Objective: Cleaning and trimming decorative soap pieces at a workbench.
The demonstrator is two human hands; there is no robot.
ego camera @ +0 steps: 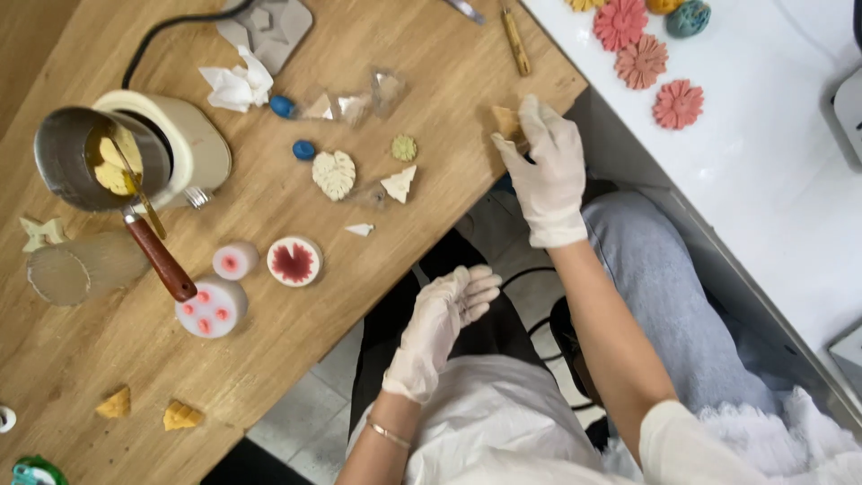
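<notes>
Now the right hand [546,166] pinches a small tan wax piece [506,123] at the far edge of the desk [296,332], fingers closed on it. The left hand [440,325] hangs open and empty above the lap; I think a light grip near the piece's middle is best, so it does not crack.

packages: clear plastic bags [352,105] — crumpled, top of wooden table [422,54] | labels, signs, screens: none

- One view only, from the camera on my head, facing steeply down.
- Close range: my white-gloved left hand [444,314] and right hand [543,166] over the light wooden table [377,269] edge, lap below.
</notes>
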